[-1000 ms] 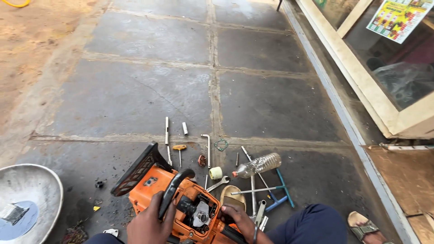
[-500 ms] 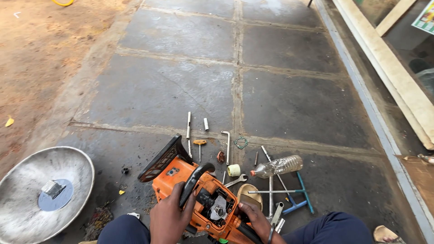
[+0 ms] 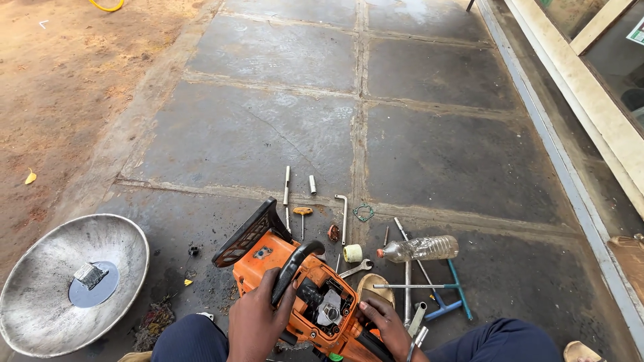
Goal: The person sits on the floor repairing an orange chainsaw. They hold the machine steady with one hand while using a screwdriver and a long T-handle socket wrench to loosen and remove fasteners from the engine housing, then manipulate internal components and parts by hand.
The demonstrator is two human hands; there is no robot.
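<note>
Left hand (image 3: 256,323) closed around the black handle of the orange chainsaw (image 3: 295,288) on the stone floor (image 3: 268,134), long axis running upper left to lower right, rear cut off by frame edge; right hand (image 3: 384,320) rests fingers on its body, grip unclear.

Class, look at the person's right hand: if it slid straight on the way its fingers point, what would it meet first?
The right hand points up-left onto the orange chainsaw body. It would probably meet the exposed metal part in the open housing first, though depth is hard to judge.
</note>
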